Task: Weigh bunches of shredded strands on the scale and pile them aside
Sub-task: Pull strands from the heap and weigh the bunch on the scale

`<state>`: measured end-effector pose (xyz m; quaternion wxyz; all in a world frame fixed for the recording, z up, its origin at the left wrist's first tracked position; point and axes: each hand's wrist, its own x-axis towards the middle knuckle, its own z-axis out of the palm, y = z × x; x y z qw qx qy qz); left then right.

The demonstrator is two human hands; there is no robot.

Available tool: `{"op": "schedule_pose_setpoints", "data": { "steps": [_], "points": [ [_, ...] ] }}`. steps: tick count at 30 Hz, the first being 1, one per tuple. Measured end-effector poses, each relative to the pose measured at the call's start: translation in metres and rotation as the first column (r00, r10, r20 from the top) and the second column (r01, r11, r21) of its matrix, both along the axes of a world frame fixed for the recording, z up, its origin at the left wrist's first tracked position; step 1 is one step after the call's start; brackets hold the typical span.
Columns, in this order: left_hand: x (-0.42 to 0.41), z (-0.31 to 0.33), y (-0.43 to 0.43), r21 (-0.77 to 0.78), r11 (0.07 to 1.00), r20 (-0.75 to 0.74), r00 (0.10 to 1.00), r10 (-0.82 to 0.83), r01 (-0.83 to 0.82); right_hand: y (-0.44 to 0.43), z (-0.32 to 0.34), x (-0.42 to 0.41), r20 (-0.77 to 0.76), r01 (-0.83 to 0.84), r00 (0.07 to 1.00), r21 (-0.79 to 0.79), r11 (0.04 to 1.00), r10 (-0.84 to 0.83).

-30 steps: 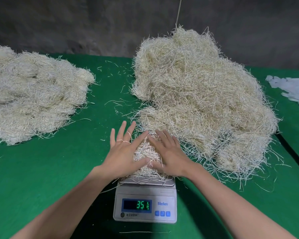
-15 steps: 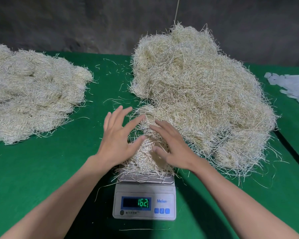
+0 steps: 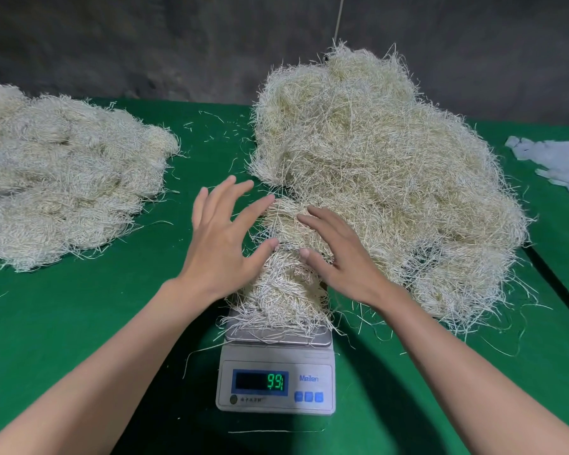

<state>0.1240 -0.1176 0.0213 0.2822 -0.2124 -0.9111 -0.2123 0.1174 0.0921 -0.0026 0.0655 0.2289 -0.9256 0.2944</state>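
My green-clothed bench (image 3: 79, 323) carries a big loose heap of pale shredded strands (image 3: 391, 192) far right (stock, I judge) and a flatter pile (image 3: 63, 185) along its left edge. By the near edge a small bunch (image 3: 286, 290) sits on the white digital scale (image 3: 276, 382). My left hand (image 3: 220, 244) and right hand (image 3: 339, 254) flank it, spread, gripping nothing, probably so the reading settles.

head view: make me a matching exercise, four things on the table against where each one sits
Things:
1 scale
2 bunch
3 tall pile
4 white material

Places:
a far right edge of the view
b on the scale's pan
c front centre
d behind the scale, to its right

Pairs: 1-c, 2-b, 3-d, 4-a
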Motion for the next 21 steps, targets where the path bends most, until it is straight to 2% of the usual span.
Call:
{"op": "schedule_pose_setpoints", "data": {
  "steps": [21],
  "points": [
    [0.0006, -0.0033, 0.0086, 0.025, 0.999, 0.075, 0.997, -0.023, 0.021, 0.0026, -0.0100, -0.0022, -0.001, -0.008, 1.000, 0.022, 1.000, 0.008]
  ]
}}
